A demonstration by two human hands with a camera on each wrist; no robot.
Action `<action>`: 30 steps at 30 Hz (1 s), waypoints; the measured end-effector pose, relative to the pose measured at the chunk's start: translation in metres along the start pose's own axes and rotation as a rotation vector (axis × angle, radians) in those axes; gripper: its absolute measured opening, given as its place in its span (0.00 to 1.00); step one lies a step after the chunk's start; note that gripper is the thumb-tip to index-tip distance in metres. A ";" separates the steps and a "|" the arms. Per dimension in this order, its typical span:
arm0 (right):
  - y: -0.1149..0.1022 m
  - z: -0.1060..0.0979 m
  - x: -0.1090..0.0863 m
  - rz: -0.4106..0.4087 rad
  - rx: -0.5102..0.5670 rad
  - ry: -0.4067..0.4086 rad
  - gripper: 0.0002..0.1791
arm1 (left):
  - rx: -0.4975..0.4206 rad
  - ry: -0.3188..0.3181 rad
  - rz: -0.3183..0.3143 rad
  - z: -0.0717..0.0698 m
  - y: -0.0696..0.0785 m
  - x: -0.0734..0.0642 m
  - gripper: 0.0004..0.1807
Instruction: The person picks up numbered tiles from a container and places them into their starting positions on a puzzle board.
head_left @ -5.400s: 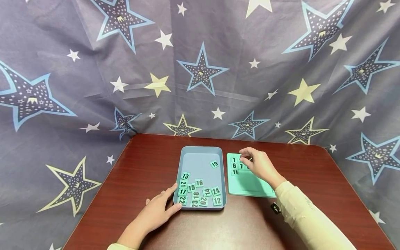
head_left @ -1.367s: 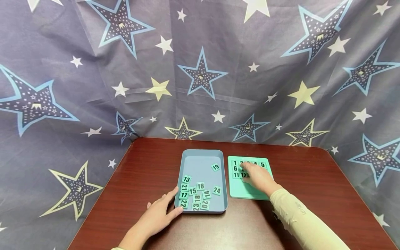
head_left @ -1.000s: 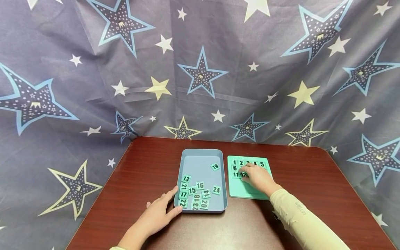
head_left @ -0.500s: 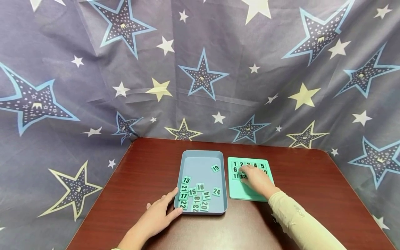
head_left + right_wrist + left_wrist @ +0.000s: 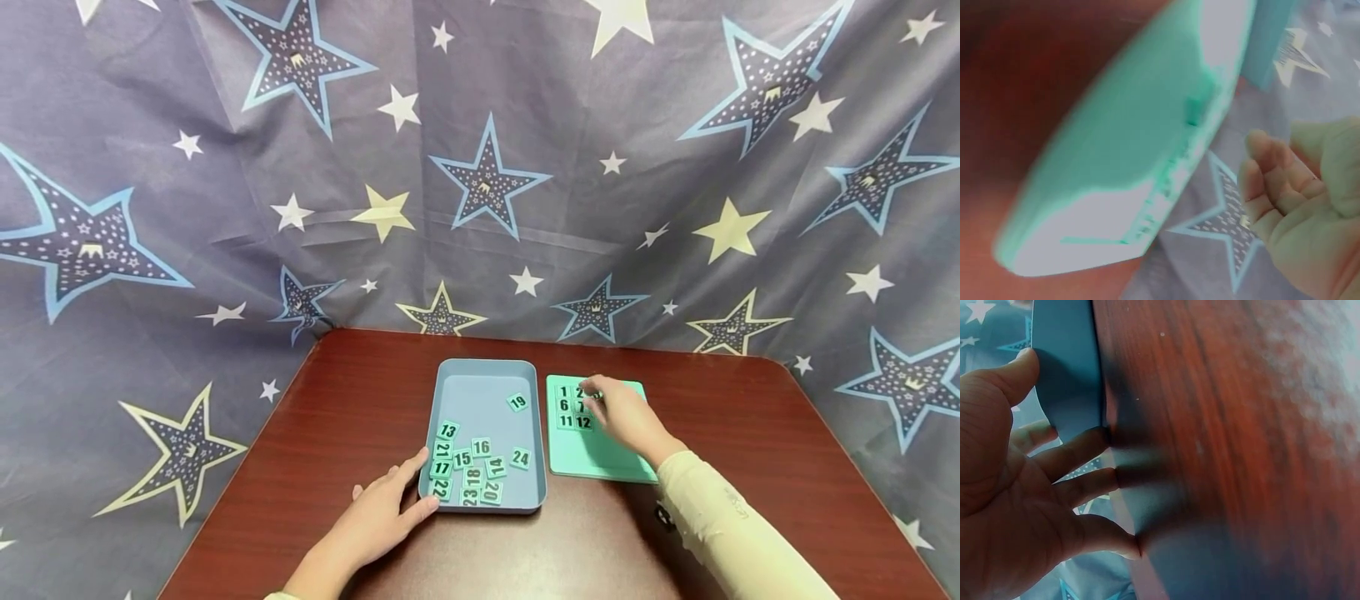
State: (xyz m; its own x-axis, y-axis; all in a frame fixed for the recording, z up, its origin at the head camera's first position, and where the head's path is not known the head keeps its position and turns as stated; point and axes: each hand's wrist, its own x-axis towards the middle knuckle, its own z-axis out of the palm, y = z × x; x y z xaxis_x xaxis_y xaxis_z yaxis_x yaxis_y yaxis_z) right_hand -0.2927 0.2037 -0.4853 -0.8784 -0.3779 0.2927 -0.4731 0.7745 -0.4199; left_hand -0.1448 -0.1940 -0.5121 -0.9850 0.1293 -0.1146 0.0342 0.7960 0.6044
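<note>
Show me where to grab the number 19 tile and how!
Pinch the 19 tile by two opposite edges, coming down from above. It lies flat near the right side of the blue tray, apart from the other tiles, so its edges should be free, though that side may crowd one corner.

My sleeves pale yellow. Tray I've got: plain blue-grey. My board: mint green. Tiles green, black digits. Table I'm at: reddish brown, darker streaky grain. Backdrop facing me: purple-grey, printed with plain white stars, solid pale-yellow stars, and dark, white-speckled stars outlined light blue or yellow.
</note>
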 end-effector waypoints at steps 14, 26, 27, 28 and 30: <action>-0.040 -0.019 0.020 0.065 0.258 -0.007 0.14 | 0.013 -0.001 0.005 0.000 0.000 0.002 0.41; -0.117 0.038 0.042 -0.164 0.199 -0.208 0.13 | 0.013 0.004 0.013 -0.002 0.001 0.001 0.42; -0.123 0.045 0.043 -0.193 0.172 -0.235 0.13 | 0.014 0.004 0.017 -0.002 0.001 0.000 0.42; -0.129 0.052 0.045 -0.226 0.139 -0.261 0.13 | 0.013 0.003 0.019 -0.003 0.001 0.000 0.42; -0.140 0.065 0.047 -0.286 0.043 -0.310 0.15 | 0.010 0.001 0.023 -0.003 0.001 -0.001 0.42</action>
State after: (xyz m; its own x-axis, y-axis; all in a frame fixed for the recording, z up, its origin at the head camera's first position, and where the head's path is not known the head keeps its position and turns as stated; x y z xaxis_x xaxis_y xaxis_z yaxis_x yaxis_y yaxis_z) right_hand -0.2727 0.0445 -0.4690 -0.6869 -0.7144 0.1334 -0.6977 0.5968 -0.3964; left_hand -0.1447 -0.1944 -0.5091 -0.9841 0.1471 -0.0995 0.0589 0.7988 0.5988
